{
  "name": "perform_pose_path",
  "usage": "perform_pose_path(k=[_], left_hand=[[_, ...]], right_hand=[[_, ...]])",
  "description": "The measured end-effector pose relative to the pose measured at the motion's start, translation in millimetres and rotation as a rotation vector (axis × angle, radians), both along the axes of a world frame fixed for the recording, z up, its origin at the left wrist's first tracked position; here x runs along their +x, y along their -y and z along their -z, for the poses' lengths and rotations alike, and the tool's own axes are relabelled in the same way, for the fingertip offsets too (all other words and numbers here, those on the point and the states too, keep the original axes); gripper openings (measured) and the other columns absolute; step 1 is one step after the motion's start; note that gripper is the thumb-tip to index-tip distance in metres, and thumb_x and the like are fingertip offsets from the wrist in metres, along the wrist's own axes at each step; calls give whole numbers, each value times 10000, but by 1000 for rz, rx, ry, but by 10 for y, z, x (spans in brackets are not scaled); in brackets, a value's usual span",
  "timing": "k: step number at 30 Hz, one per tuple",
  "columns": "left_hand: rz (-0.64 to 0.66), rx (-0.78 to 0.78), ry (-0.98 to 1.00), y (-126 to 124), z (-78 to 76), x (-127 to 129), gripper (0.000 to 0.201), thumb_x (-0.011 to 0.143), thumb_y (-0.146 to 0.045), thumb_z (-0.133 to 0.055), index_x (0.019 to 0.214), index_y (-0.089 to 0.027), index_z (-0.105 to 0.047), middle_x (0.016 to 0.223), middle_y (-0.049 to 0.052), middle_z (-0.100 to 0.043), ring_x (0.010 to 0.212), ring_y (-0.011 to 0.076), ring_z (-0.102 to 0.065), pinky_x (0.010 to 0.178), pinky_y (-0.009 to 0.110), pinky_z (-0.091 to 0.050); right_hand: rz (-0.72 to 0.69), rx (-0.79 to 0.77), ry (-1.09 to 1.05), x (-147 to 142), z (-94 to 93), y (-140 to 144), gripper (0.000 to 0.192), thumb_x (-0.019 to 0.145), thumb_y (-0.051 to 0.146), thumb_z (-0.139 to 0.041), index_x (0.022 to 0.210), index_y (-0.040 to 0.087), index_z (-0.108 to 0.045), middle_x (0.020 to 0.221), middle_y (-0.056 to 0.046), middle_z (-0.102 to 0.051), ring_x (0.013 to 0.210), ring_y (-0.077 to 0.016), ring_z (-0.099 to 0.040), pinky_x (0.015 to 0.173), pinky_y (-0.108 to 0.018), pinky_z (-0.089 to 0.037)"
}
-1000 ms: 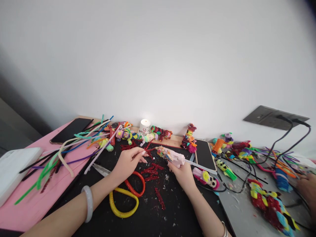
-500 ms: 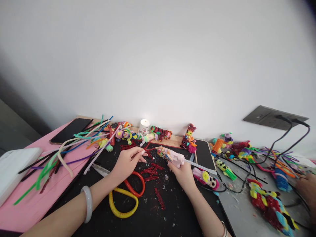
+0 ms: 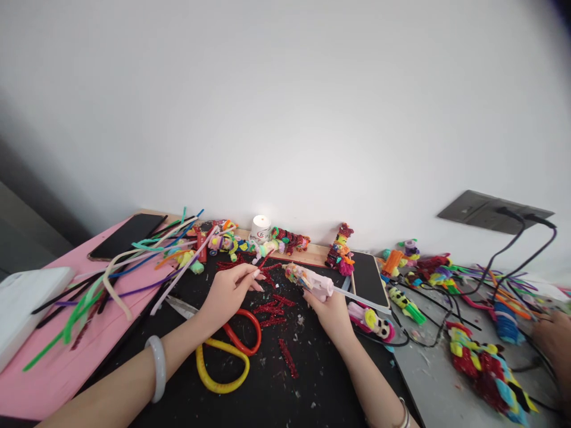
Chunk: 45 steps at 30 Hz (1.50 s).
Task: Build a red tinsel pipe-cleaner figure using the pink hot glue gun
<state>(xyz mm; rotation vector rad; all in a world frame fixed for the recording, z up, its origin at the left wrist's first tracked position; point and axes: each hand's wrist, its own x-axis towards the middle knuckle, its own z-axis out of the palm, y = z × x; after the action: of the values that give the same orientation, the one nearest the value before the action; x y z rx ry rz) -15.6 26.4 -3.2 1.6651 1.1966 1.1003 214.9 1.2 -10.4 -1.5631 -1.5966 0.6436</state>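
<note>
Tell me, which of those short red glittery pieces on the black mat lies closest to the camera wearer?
The lone red piece lying apart, just right of the yellow scissor handle; the others cluster farther up between both hands.

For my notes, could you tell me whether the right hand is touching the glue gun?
Touching: the head view shows the right hand wrapped around the grip of the glue gun.

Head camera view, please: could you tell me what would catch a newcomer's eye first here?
Probably the two hands at the middle of the black mat: the right hand grips a pink glue gun, while the left hand pinches a red glittery pipe cleaner piece just off its nozzle. Next, the fan of long coloured pipe cleaners on the pink surface at left, and a lit candle by the wall.
</note>
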Motion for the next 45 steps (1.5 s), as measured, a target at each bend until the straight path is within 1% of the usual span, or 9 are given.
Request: perform_pose_path(k=[6,9,13,17,19,21,24,29,45], left_hand=[[8,-9,23,10,-17,4,212,869,-306,-472,829,-161,-621,779,43,-707,674,181,-679,677,291,-553],[19,-33,55,20,-29,10,214,873,-300,-470,836,-154,-621,805,54,-710,678,178,-678,677,291,-551],[72,-54,102,36,-30,20,211,876,-286,-469,854,-148,-627,787,59,-713,668,171,-671,675,285,-542],[114,-82,136,51,-28,40,214,875,-285,-475,848,-146,-635,731,50,-706,626,162,-657,647,271,-528],[125,-102,166,66,-32,58,213,873,-292,-483,846,-143,-632,708,47,-700,606,159,-649,633,266,-523],[139,-121,181,94,-41,83,213,876,-296,-484,846,-144,-631,671,35,-689,582,151,-639,624,259,-514],[179,-139,161,163,-61,132,226,883,-294,-478,831,-146,-641,593,8,-657,540,136,-618,599,237,-489],[247,-180,151,279,-93,214,242,886,-289,-459,830,-147,-646,542,-7,-625,493,131,-591,555,231,-465],[276,-227,167,288,-112,230,248,873,-312,-487,809,-136,-649,522,-8,-590,486,130,-564,531,230,-453]], right_hand=[[55,23,127,48,7,-12,226,772,298,-567,930,175,-669,916,-90,-715,856,-269,-653,776,-370,-491],[77,36,239,79,17,-16,276,800,271,-519,1043,182,-614,985,-89,-685,888,-262,-629,789,-368,-472],[136,76,508,112,86,-26,454,779,225,-506,1218,112,-527,1086,-159,-613,995,-323,-538,847,-448,-426],[225,117,633,98,81,-14,488,743,206,-530,1222,115,-542,1103,-181,-570,1020,-375,-469,840,-536,-392],[211,223,547,53,14,15,447,748,198,-531,1191,156,-564,1152,-157,-541,1074,-354,-447,890,-531,-366],[99,304,337,-24,-63,61,343,794,201,-504,1124,178,-596,1087,-121,-571,1043,-283,-494,897,-437,-399],[-75,172,-5,-179,-125,148,206,827,198,-489,948,203,-656,925,-66,-641,768,-188,-576,683,-300,-470],[-120,38,-344,-358,-86,236,122,793,210,-566,770,203,-685,788,-31,-667,770,-188,-598,701,-281,-477],[-133,-70,-543,-354,-49,223,121,793,278,-596,732,180,-634,714,6,-607,660,-132,-537,614,-224,-427]])
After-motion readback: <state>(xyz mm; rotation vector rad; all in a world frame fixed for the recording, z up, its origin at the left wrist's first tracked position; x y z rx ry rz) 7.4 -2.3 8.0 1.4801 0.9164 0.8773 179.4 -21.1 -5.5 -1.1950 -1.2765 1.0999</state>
